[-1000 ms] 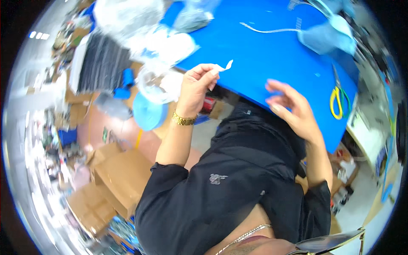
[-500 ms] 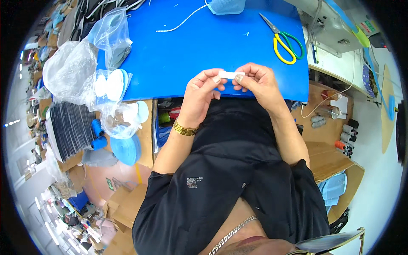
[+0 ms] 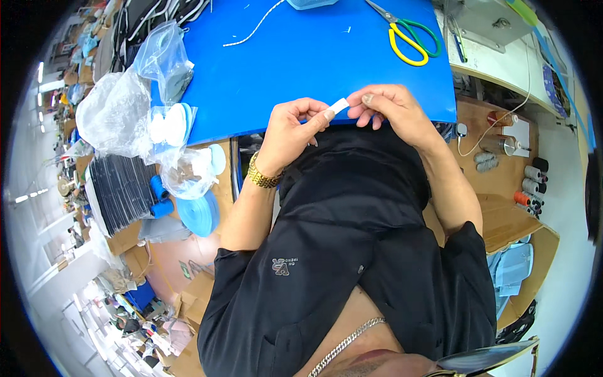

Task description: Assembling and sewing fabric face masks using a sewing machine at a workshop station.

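A small white strip, like a folded label or tape, is pinched between thumb and fingers of my left hand. It slants up to the right over the near edge of the blue tabletop. Close by, my right hand has its fingers apart, with the index fingertip at the strip's upper end; nothing shows gripped in it. Beyond my hands, scissors with yellow and green handles lie at the table's far right. A white cord runs to a light blue mesh piece at the top edge.
Left of the table sit clear plastic bags, white and light blue discs, blue thread spools and a light blue roll. A machine base stands far right, above a wooden shelf with thread cones.
The strip has tilted, its right end rising. My right thumb has come off it and the fingers have spread, while my left hand keeps its pinch. The whole view has shifted slightly.
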A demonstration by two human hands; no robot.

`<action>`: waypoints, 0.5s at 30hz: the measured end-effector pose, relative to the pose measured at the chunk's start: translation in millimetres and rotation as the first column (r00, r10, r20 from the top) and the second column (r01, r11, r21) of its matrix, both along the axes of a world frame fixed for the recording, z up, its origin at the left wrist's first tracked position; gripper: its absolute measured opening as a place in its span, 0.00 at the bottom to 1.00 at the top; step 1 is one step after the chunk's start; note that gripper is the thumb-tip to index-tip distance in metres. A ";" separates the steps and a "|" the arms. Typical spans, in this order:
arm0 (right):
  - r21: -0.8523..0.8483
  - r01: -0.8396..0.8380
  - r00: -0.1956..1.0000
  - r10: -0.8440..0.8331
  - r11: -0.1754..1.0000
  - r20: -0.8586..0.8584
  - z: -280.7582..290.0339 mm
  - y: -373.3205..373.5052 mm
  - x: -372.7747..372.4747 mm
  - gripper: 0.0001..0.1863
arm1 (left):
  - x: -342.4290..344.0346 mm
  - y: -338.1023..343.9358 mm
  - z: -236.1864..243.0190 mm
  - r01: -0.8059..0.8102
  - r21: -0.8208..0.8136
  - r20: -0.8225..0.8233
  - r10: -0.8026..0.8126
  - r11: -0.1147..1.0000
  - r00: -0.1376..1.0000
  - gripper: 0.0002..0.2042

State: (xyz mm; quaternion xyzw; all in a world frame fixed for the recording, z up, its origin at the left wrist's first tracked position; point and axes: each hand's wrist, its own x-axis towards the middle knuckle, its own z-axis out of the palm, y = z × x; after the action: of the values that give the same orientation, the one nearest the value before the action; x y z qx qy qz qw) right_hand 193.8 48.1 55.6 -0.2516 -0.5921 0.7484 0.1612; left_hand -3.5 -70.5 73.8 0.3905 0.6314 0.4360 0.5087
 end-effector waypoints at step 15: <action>-0.060 0.158 0.975 -0.165 0.986 -0.150 -2.7 29.9 -8.4 0.08 | 2.6 25.2 7.9 -0.084 0.097 0.269 0.055 0.992 0.962 0.15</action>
State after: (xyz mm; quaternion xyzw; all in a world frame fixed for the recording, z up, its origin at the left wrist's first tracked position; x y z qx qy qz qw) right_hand 185.4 77.9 52.9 -0.2441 -0.5374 0.7640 0.2606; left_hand -1.0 -45.3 81.7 0.3331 0.5463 0.5354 0.5513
